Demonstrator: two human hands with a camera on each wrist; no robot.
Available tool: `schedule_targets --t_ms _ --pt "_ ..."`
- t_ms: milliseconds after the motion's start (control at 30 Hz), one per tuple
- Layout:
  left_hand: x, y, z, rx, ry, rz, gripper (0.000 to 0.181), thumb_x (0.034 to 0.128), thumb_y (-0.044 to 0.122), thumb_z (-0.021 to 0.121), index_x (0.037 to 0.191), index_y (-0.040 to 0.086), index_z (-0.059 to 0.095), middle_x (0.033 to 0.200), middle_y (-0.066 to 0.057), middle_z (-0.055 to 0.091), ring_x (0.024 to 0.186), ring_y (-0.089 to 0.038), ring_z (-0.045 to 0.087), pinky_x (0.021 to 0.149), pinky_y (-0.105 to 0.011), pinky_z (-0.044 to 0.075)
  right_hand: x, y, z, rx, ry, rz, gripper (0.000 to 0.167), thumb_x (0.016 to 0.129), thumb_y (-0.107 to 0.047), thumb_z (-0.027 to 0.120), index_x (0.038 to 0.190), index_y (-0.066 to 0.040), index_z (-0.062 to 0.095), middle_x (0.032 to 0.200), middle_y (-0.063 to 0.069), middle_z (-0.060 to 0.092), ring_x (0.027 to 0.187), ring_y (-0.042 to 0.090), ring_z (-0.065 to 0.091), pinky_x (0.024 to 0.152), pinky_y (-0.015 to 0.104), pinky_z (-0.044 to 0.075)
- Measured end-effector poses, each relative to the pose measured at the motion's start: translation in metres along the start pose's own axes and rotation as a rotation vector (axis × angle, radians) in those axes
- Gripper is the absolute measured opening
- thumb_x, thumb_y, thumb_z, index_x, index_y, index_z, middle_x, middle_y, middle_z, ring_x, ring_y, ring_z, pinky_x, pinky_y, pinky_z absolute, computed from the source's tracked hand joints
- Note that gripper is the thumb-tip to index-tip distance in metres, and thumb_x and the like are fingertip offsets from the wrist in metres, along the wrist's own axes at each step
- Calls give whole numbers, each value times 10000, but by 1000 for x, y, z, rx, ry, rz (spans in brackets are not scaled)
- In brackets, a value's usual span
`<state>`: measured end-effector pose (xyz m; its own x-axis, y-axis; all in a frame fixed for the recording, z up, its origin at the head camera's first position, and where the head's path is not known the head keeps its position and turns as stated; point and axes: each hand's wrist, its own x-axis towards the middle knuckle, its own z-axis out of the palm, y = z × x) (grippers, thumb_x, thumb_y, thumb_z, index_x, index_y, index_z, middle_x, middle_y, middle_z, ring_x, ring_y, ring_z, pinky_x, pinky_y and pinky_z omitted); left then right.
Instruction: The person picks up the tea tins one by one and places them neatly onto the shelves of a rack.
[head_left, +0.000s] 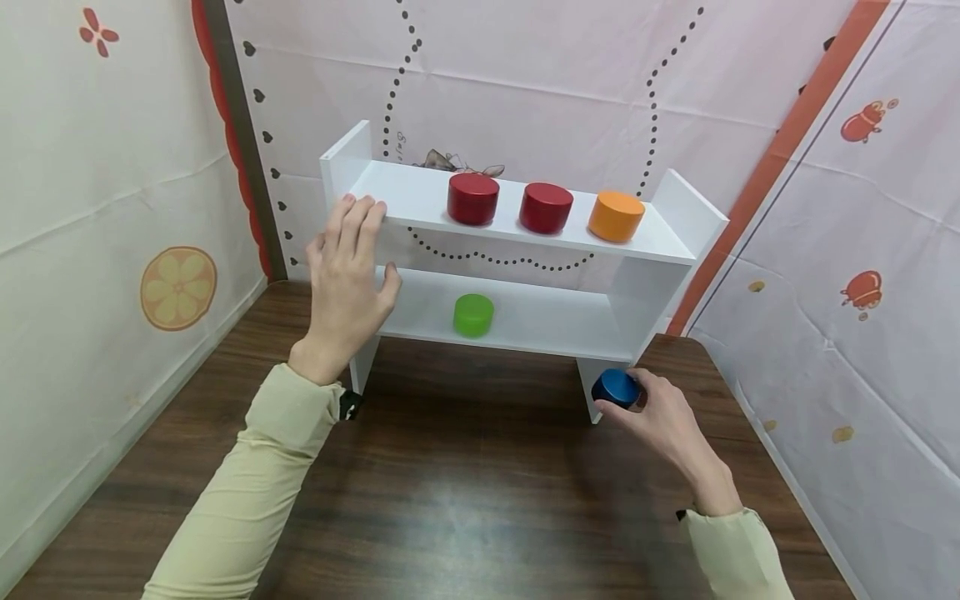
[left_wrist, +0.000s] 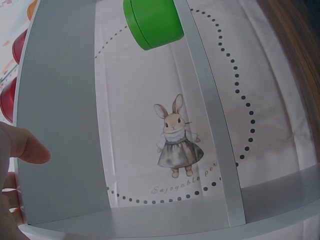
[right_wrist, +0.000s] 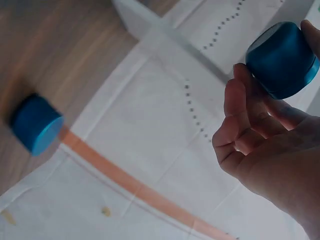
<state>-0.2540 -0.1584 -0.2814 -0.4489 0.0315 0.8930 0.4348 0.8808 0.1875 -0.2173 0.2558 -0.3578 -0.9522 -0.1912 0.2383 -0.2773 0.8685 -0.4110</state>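
At the lower right of the white shelf unit [head_left: 517,321], my right hand [head_left: 663,417] pinches a blue cylinder [head_left: 617,388] between thumb and fingers. The cylinder [right_wrist: 282,60] is tilted in the right wrist view. My left hand [head_left: 345,279] touches the left end of the top shelf board, its fingers extended and its thumb spread below. Two dark red cylinders [head_left: 473,199] and an orange cylinder [head_left: 617,216] stand on the top board. A green cylinder [head_left: 473,315] stands on the lower board.
A second blue cylinder [right_wrist: 36,124] is on the wooden table in the right wrist view; I cannot make it out in the head view. The shelf stands on the dark wooden table [head_left: 465,500]. Printed cloth [head_left: 847,275] hangs around the back and sides.
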Motion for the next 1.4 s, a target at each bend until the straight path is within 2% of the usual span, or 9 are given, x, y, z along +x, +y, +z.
schedule_targets --t_ms 100,333,433,733,900,1133,1400 --pt "-1 0 1 -3 4 0 675 765 31 644 1401 81 422 1462 -106 430 1440 -249 277 988 -585 312 5 -11 -2 18 2 -18 693 810 -538 692 1288 -60 537 1049 131 653 863 241 567 676 302 460" --pt "-1 -1 1 -4 4 4 679 769 29 645 1406 82 418 1469 -106 423 1442 -250 275 985 -587 312 19 -36 -3 44 41 -105 616 818 -502 701 1233 -68 561 1050 121 633 900 255 564 736 353 489" --pt "0 -1 1 -3 3 5 676 773 32 643 1407 82 416 1471 -104 421 1442 -250 275 986 -587 312 26 -47 -3 61 50 -130 603 817 -487 708 1243 -88 557 1111 115 627 934 252 563 775 388 509" --pt "1 0 0 5 -11 1 685 776 39 640 1417 81 403 1476 -105 412 1444 -252 265 992 -582 306 56 -72 -2 114 70 -202 724 793 -451 748 1371 -102 485 1272 98 581 1012 248 544 841 435 523" --pt "0 0 0 8 -13 -3 687 770 34 648 1412 78 407 1471 -108 415 1442 -254 268 987 -588 311 70 -81 4 127 57 -161 720 796 -443 745 1365 -97 472 1283 128 572 1008 269 555 846 436 528" --pt "0 0 0 9 -10 -6 683 772 36 644 1411 78 408 1468 -110 417 1442 -254 269 990 -586 311 88 -92 16 137 27 -66 721 802 -460 726 1359 -101 441 1203 155 572 1012 293 534 834 410 508" --pt "0 0 0 11 -5 -1 685 768 39 647 1411 76 413 1468 -111 422 1438 -256 277 984 -580 317 100 -94 29 105 12 -38 699 808 -468 717 1341 -91 470 1202 152 572 1000 276 539 857 418 517"
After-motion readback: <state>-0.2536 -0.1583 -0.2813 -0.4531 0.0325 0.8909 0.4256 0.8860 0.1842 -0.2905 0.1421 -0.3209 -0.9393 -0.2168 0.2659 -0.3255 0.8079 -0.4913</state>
